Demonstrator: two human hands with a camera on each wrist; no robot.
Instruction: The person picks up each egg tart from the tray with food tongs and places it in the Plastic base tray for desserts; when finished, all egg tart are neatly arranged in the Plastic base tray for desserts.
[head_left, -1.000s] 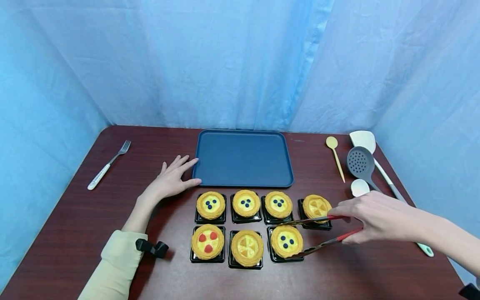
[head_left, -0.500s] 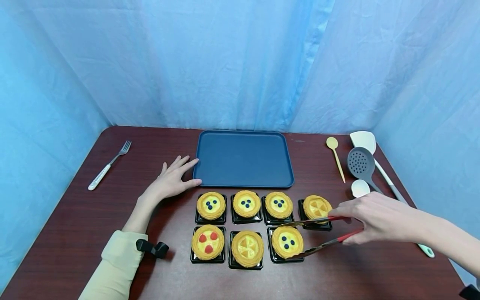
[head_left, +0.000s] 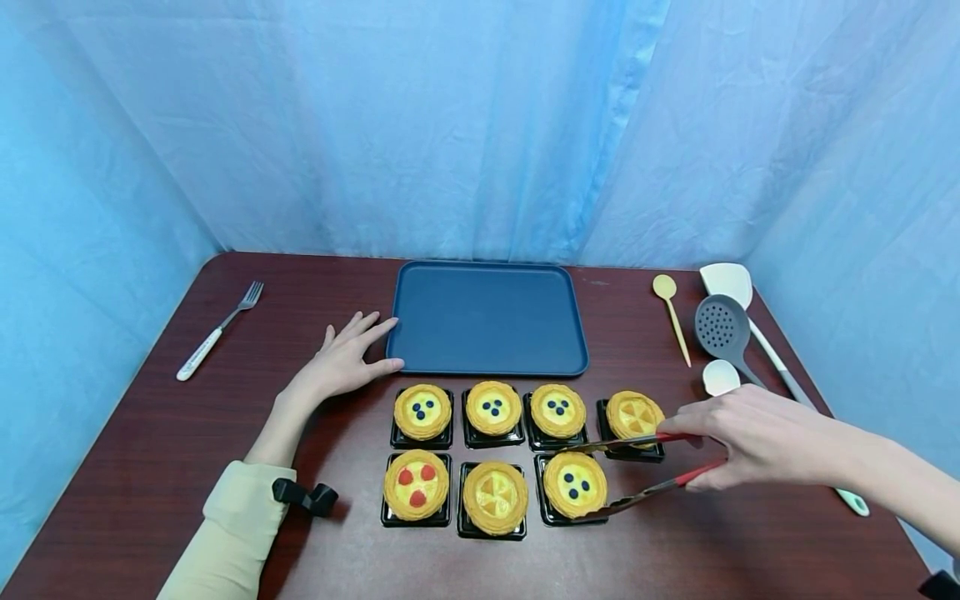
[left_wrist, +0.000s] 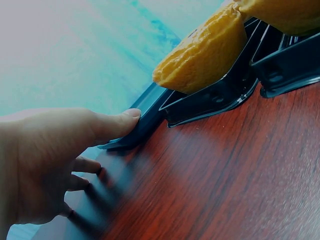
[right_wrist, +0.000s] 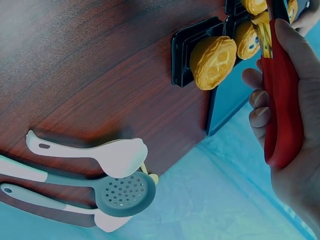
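My right hand grips red-handled tongs. In the head view the tong arms stand apart on either side of an egg tart with blueberries, which sits in a black plastic holder at the right end of the front row. My left hand lies with spread, fairly straight fingers at the left edge of a blue tray; its thumb touches the rim in the left wrist view. Close by are a tart with red toppings, one with yellow wedges and several others in black holders.
A fork lies at the far left. On the right are a yellow spoon, a grey skimmer, a white turner and a white ladle partly behind my right hand. Blue curtains surround the table.
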